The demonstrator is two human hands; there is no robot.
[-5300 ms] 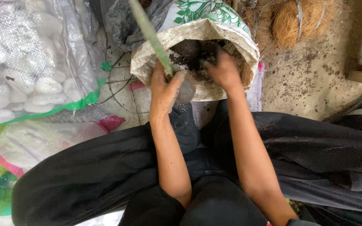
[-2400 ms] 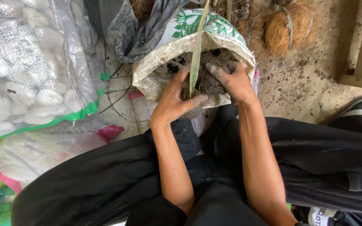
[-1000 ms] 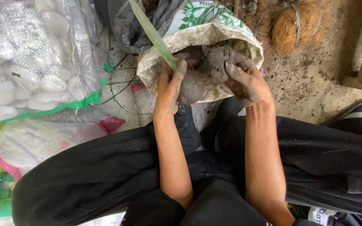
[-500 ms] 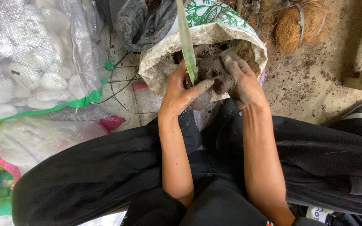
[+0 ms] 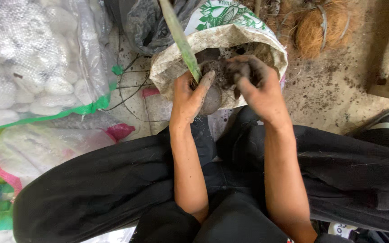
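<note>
View from above of a seated person in black trousers, both soil-smeared hands working at the mouth of a white woven sack (image 5: 221, 38) of dark soil. The left hand (image 5: 189, 96) cups a round soil ball (image 5: 212, 100) at the base of a long green stalk (image 5: 179, 38), fingers wrapped around it. The stalk's long axis runs diagonally, rising from the ball up and to the left, out past the frame's top edge. The right hand (image 5: 257, 85) presses curled fingers onto a clump of soil just beside the stalk's base. A clear bag of white pieces (image 5: 32, 67) lies at left; a coconut husk (image 5: 316, 27) sits upper right.
</note>
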